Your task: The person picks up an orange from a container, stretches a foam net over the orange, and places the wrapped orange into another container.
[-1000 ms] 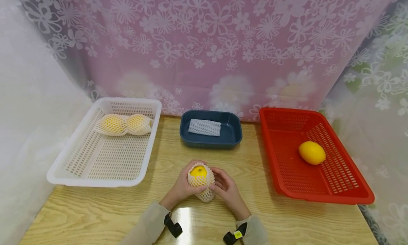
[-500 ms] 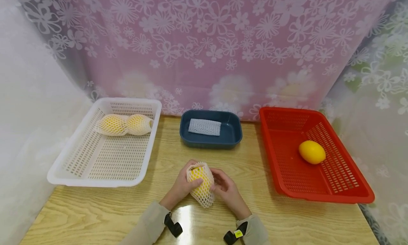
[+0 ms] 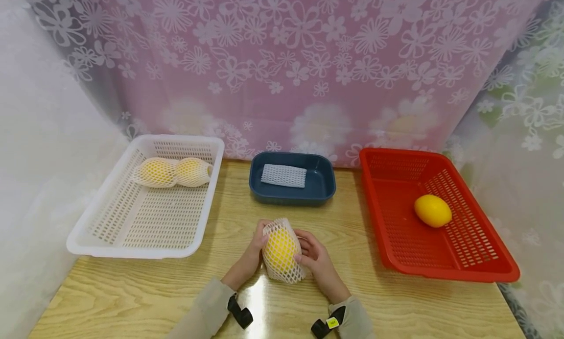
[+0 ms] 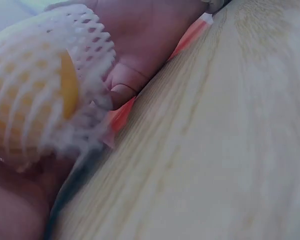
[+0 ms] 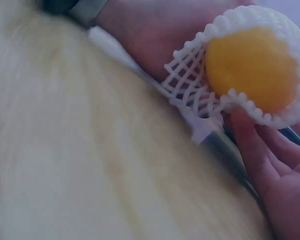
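Note:
Near the front of the table, both hands hold a yellow fruit [image 3: 281,250] in a white foam net sleeve [image 3: 291,276]. The left hand [image 3: 250,258] grips its left side, thumb near the upper edge of the net. On the other side the right hand [image 3: 323,266] pinches the net, its thumb on the front and fingers behind. The right wrist view shows one end of the fruit [image 5: 252,67] bare at the net's mouth, with loose mesh [image 5: 192,82] trailing beside it. Parts of the fingers are hidden behind the fruit.
A white basket [image 3: 132,251] at left holds two netted yellow fruits [image 3: 156,172]. Behind the hands stands a dark blue tray [image 3: 293,200] with a flat foam net [image 3: 284,176]. A red basket [image 3: 440,270] at right holds a bare yellow fruit [image 3: 433,211].
The fruit has turned in the hands, so its bare top with the stem mark no longer shows from above. The left thumb has moved up toward the net's far edge.

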{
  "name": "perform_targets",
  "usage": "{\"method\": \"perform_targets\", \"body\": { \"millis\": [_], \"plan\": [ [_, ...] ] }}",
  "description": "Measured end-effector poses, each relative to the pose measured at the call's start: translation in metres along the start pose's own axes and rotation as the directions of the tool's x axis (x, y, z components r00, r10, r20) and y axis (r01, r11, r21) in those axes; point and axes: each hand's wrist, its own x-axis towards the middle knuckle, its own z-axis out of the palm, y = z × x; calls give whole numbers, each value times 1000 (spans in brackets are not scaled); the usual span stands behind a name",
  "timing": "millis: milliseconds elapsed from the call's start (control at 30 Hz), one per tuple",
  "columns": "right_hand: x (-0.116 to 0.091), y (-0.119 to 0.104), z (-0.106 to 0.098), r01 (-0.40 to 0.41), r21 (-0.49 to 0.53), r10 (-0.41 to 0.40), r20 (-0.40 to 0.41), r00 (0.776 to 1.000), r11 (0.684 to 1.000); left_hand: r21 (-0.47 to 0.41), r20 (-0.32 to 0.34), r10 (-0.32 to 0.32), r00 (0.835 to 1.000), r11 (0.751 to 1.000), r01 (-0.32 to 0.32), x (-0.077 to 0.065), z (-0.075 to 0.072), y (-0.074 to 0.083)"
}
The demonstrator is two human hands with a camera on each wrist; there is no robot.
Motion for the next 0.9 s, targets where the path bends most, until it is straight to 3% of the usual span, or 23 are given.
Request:
{"method": "perform_targets", "body": {
  "millis": [67, 100, 133, 233, 333, 500, 667, 767, 900],
  "plan": [
    [1, -1, -1, -28, 61, 29, -18, 999, 998, -77, 3, -49, 999, 996, 49, 1, 0, -6],
    [1, -2, -2, -37, 88, 39, -24, 999, 995, -81, -12, -156, 988, 985, 155, -3, 9, 19],
    [1, -3, -2, -40, 110, 43, -28, 999, 993, -79, -22, -182, 983, 980, 180, -2, 15, 37],
    [2, -3, -2, -31, 133, 35, -24, 999, 991, -65, -35, -205, 978, 977, 203, 1, 27, 73],
    [1, 0, -3, -10, 136, 10, -1, 1000, 991, -22, -50, -198, 979, 980, 197, 1, 29, 82],
    [1, 3, -3, 8, 135, -13, 42, 999, 991, -27, -56, -131, 990, 991, 130, 0, 26, 75],
    [-1, 2, -1, -32, 139, 20, 87, 996, 990, -82, -47, -80, 996, 994, 76, -1, 25, 73],
    [-2, 1, 0, -59, 138, 45, 102, 994, 989, -103, -33, -81, 996, 992, 77, -1, 25, 73],
    [-2, -1, 0, -76, 151, 60, 105, 993, 986, -60, -21, -95, 995, 994, 94, -2, 24, 73]
  ]
}}
